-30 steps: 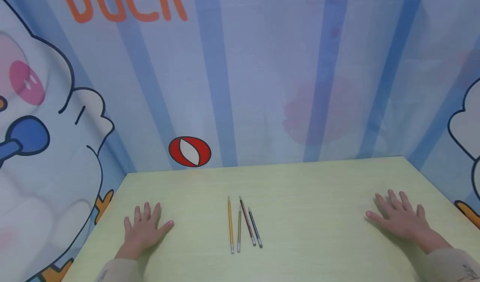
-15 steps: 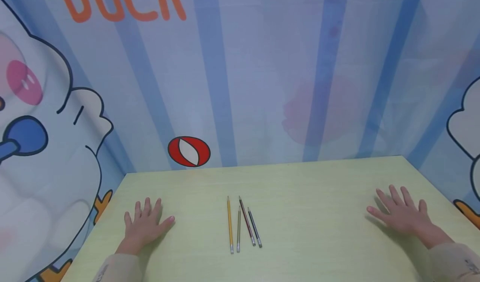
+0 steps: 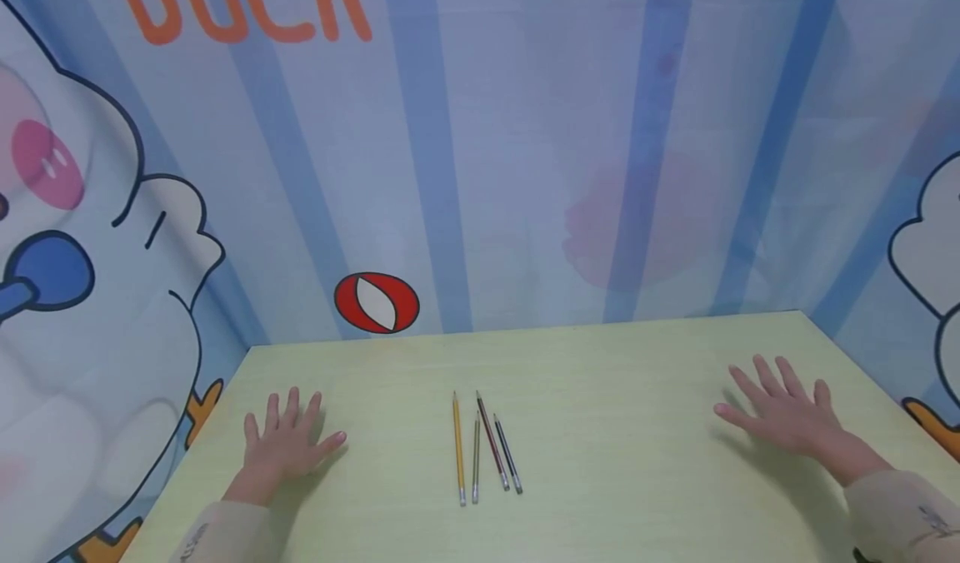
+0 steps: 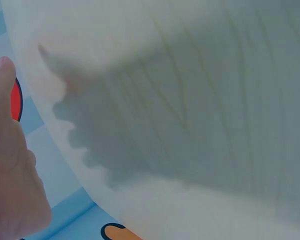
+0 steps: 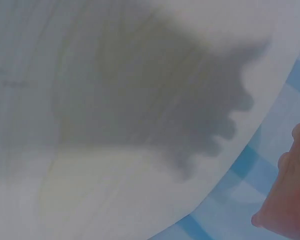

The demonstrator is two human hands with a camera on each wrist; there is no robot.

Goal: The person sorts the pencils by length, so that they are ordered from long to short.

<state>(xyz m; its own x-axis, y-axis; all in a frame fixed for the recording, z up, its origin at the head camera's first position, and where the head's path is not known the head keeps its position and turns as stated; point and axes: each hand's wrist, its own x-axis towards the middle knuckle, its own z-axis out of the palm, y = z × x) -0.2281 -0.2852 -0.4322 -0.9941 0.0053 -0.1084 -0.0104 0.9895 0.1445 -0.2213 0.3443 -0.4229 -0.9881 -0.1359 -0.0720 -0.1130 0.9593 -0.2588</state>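
Note:
Several pencils lie near the middle of the table in the head view: a yellow pencil [image 3: 459, 450], a short gold-brown pencil [image 3: 476, 459], a dark red pencil [image 3: 492, 442] and a dark blue pencil [image 3: 508, 455]. All have their tips toward the back wall. To their left, my left hand [image 3: 285, 446] is above the table with fingers spread, holding nothing. Far to their right, my right hand [image 3: 787, 413] is likewise spread and raised, its shadow falling on the table. Each wrist view shows part of the hand and its shadow, with no pencil.
The pale wood-grain table [image 3: 622, 430] meets a blue striped cloth backdrop [image 3: 525, 171] along its back and sides. Printed on the cloth are a cartoon duck, a red-and-white ball [image 3: 377, 302] and orange letters.
Both hands have risen off the table a little, their fingertips shifting farther back. The right hand has also moved slightly left. The pencils lie as before.

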